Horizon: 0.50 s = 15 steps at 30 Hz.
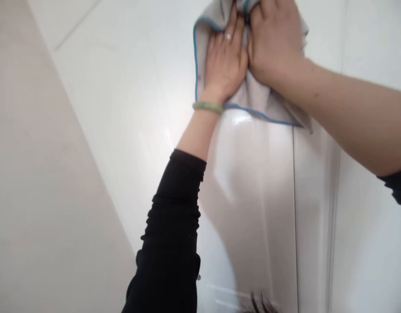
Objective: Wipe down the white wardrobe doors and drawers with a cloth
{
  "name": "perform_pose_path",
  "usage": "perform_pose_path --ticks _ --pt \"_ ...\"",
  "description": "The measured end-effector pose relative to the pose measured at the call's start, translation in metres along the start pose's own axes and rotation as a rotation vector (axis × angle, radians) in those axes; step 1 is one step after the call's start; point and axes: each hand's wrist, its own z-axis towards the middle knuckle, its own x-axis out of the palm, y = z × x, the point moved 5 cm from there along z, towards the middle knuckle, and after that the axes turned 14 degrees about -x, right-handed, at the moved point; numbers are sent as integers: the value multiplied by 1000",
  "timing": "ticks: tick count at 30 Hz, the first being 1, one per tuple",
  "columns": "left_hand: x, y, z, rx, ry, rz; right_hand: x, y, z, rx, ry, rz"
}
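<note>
A grey cloth (252, 93) with blue edging lies against a glossy white panel (239, 174) at the top of the head view. My left hand (225, 63) presses flat on the cloth's left part, fingers stretched upward. It wears a ring, and a green bangle (207, 107) circles the wrist. Right beside it, my right hand (275, 39) bears down on the cloth with its fingers bent into the folds; the fingertips are cut off by the top edge. Between the two hands the cloth is bunched, and a small dark spot shows there, too blurred to name.
Thin vertical seams (295, 195) run down the shiny panel on the right. At left, the white surface meets a beige area (40, 174) along a slanting edge. Reflections show in the lower panel. Black sleeves (171, 234) cover my arms.
</note>
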Motion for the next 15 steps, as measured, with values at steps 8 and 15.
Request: perform_pose_path --ticks 8,15 --pt "55 -6 -185 25 152 -112 32 62 -169 -86 -10 73" --pt "71 -6 -226 98 195 -75 45 82 -215 -89 10 84"
